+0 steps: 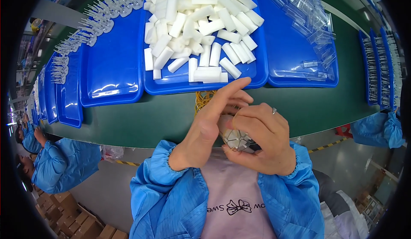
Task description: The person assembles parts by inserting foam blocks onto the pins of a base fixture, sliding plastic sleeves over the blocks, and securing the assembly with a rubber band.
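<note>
Head view: right fingers pinching segmented bundle, partly hidden; left fingers mostly outstretched, contact unclear.

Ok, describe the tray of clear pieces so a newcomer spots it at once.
On the green table, find the blue tray heaped with white blocks, at the picture's top centre. The tray of clear pieces is the blue one immediately to its right. Its see-through pieces set it apart from the opaque white blocks next door.
</note>
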`<state>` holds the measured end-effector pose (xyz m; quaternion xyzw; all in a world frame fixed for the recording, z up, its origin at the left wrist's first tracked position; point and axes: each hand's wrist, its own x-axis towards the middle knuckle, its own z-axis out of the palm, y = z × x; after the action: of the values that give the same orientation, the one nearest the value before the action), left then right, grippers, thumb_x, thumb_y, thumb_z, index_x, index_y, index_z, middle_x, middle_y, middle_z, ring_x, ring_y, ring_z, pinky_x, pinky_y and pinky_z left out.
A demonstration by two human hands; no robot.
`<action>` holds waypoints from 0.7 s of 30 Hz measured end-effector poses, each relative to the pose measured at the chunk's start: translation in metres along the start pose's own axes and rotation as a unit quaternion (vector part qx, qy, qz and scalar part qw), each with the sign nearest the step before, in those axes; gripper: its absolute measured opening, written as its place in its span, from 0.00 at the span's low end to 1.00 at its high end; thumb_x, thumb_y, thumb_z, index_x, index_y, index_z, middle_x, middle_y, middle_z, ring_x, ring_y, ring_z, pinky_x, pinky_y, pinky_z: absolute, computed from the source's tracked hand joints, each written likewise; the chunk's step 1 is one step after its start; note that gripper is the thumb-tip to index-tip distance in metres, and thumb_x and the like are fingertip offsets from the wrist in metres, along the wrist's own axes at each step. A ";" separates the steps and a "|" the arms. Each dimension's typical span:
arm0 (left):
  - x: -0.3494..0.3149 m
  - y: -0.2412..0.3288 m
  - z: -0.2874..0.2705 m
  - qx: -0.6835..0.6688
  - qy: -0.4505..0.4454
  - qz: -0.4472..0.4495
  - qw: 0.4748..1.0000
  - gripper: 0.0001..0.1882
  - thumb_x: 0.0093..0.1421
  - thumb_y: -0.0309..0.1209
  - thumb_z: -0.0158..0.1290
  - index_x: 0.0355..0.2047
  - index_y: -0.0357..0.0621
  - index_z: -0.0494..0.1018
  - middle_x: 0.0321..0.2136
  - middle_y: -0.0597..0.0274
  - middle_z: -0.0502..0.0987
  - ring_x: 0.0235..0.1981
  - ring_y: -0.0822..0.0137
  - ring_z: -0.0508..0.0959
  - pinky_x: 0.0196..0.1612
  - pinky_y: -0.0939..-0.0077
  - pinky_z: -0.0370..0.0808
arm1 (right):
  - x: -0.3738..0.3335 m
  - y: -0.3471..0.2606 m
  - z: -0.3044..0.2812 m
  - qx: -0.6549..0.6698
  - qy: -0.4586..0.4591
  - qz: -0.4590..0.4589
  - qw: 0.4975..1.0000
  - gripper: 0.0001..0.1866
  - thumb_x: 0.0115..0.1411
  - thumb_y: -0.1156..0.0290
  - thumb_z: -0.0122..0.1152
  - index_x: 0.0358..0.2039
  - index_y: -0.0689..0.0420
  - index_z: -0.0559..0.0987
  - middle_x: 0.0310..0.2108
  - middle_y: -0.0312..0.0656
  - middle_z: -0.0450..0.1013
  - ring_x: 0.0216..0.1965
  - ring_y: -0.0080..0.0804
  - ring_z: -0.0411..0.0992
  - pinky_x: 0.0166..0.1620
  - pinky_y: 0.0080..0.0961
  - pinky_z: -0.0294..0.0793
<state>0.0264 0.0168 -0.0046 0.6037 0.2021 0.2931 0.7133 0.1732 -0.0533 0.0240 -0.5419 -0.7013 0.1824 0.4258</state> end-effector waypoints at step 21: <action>-0.015 0.004 -0.001 0.000 -0.026 -0.063 0.998 0.45 0.51 0.40 0.64 0.64 0.44 0.51 0.38 0.59 0.69 0.39 0.69 0.71 0.42 0.77 0.68 | 0.005 -0.005 -0.029 0.134 -0.090 0.038 0.986 0.37 0.34 0.59 0.76 0.48 0.55 0.76 0.40 0.42 0.69 0.38 0.39 0.71 0.39 0.30 0.73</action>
<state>0.0137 0.0080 -0.0023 0.5974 0.2205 0.2318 0.7354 0.1927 -0.0564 0.0458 -0.4876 -0.6846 0.3391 0.4226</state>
